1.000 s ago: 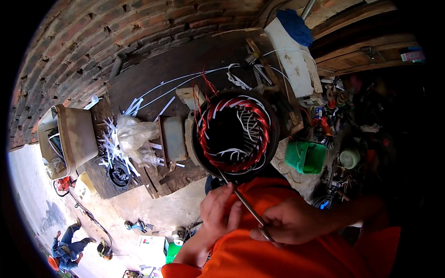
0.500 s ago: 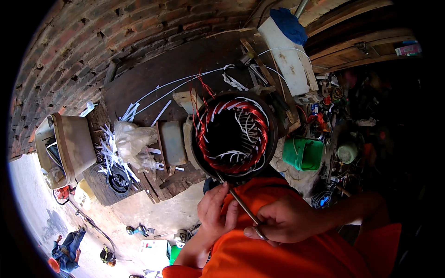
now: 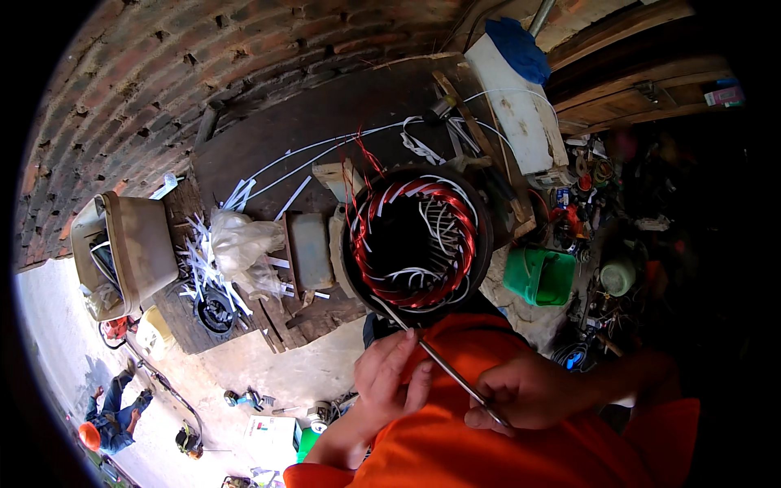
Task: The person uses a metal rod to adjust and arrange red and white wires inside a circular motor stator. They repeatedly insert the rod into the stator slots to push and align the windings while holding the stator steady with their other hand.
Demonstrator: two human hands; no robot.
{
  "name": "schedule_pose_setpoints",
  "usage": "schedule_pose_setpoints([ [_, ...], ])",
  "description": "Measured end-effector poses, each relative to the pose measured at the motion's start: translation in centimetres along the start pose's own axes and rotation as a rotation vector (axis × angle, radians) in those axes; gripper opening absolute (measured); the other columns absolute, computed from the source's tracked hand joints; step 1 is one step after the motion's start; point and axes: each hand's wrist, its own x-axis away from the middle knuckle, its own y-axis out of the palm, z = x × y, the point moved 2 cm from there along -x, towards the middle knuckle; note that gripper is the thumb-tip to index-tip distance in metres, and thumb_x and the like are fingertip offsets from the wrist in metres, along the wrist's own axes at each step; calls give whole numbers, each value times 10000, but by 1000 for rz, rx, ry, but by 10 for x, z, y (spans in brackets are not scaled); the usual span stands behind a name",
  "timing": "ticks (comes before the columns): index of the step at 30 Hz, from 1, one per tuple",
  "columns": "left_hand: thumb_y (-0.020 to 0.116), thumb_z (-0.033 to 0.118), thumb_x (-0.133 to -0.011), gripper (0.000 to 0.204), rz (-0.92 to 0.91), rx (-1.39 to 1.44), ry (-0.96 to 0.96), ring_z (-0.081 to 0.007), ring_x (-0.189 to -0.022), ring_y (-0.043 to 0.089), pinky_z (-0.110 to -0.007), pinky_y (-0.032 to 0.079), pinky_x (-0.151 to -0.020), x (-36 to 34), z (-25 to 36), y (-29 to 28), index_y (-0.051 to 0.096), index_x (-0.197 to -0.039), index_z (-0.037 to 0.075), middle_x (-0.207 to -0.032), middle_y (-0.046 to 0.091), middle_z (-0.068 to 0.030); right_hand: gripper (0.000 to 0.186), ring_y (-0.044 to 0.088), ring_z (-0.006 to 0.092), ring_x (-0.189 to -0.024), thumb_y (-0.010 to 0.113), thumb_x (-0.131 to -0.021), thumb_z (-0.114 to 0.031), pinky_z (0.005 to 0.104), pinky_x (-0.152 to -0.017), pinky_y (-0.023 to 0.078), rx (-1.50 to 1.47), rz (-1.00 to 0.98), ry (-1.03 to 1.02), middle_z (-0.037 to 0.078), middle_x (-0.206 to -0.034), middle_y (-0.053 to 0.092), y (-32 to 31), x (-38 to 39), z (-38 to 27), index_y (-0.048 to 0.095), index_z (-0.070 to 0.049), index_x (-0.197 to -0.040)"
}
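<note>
- Rod of slim grey metal [image 3: 455, 373], probably stiff, fairly light and a little slippery; best held near its rear end, fingertips steadying the shaft.
- It looks straight and shiny, its far tip over the near rim of the round dark stator with red wire windings [image 3: 468, 241]; whether they touch is unclear.
- Right grip [image 3: 521, 394]: pinching the rod's rear end, well apart from the stator.
- Left grip [image 3: 386, 371]: nearer the stator, fingertips against the rod, thumb standing apart; whether they clasp it, I cannot tell.

Bright light falls on pale floor [image 3: 203, 382] beside a brick wall [image 3: 146, 106].
</note>
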Motion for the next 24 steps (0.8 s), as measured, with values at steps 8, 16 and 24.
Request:
schedule_pose_setpoints([
  [8,727,37,-762,514,-17,-51,-19,-324,-826,677,-346,562,-708,-11,-1,-1,578,-1234,-106,-1005,663,-223,444,562,70,-591,582,-993,-446,227,-568,435,-465,-117,59,9,-659,594,3,-12,7,574,-27,-846],
  [16,721,32,-770,481,-36,-52,-46,-321,-810,678,-345,560,-691,-10,-9,-8,593,-1212,-109,-998,662,-224,452,551,67,-581,574,-999,-438,228,-565,426,-414,-92,47,1,-635,598,13,-24,6,569,-49,-769],
  [24,708,20,-769,447,-61,-48,-26,-306,-796,680,-334,555,-684,-10,-17,-16,606,-1190,-90,-955,684,-197,451,525,58,-547,594,-986,-438,229,-528,398,-330,-12,-2,-10,-612,591,28,-28,5,588,-62,-736],
])
